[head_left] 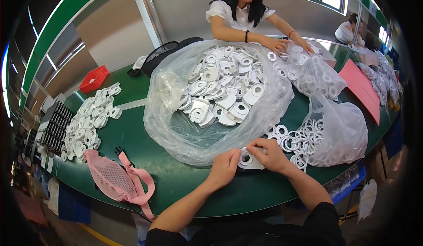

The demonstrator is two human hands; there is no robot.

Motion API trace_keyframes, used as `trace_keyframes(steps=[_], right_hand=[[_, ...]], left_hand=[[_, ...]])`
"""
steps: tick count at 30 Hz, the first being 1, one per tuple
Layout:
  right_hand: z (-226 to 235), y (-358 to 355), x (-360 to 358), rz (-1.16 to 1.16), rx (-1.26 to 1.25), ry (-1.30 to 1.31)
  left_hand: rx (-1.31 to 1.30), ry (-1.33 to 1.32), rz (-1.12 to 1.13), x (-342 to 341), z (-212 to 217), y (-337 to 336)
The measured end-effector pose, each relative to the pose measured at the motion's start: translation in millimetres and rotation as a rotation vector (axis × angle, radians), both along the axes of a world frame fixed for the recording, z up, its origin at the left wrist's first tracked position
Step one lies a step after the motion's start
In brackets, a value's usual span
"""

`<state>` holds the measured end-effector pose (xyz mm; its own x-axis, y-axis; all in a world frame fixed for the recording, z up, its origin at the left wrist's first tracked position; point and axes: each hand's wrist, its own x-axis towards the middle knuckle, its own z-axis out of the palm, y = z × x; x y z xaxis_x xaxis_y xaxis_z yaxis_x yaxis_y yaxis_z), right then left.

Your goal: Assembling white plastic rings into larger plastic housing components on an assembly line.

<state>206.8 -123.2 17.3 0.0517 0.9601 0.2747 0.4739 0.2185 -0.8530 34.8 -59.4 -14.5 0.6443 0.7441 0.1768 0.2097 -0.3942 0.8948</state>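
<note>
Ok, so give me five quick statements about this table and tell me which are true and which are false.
1. The left hand and right hand are both on one white part. True.
2. The pink mesh bag lies to the right of the large clear bag. False: it lies to the left of it.
3. White rings lie at the mouth of the smaller plastic bag. True.
4. The red tray stands at the right end of the table. False: it is on the left side.
5. The table top is white. False: it is green.
</note>
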Motion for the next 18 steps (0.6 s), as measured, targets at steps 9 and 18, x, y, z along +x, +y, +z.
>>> trace_keyframes(steps=[9,18], right_hand=[[-11,7,0,-0.019,-0.192,0.803],[-13,2,-4,-0.164,-0.177,0.272]], left_hand=[[-0.036,-0.249,0.021,8,5,-13],[0.059,-0.025,-0.04,6,18,-20]])
